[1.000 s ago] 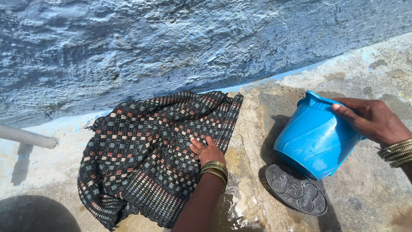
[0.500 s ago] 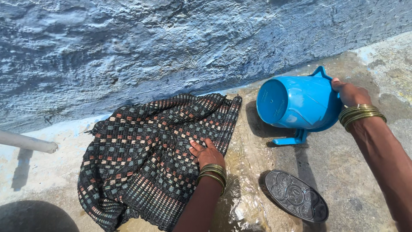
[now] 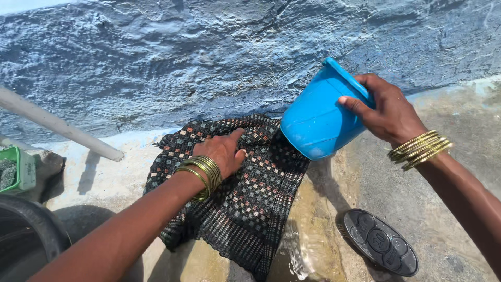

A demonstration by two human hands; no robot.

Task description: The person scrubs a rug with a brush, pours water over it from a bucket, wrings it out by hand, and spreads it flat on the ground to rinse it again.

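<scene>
A dark checked cloth (image 3: 245, 198) with small orange, teal and white squares lies wet on the concrete slab (image 3: 365, 183) by a blue wall. My left hand (image 3: 224, 151) rests flat on its upper part, fingers spread, gold bangles at the wrist. My right hand (image 3: 383, 107) grips a blue plastic mug (image 3: 315, 117), tipped over with its mouth toward the cloth's top right corner. Water runs off the cloth's lower edge (image 3: 295, 250).
A dark oval scrubbing brush (image 3: 383, 243) lies on the slab at lower right. A white pipe (image 3: 57, 125) slants along the wall at left. A green tub (image 3: 15, 169) stands at far left, and a dark round rim (image 3: 36, 230) shows at bottom left.
My right hand has swung the blue mug from the right side over to the cloth and tipped it. My left hand slid up the cloth toward the wall. The view shifted left.
</scene>
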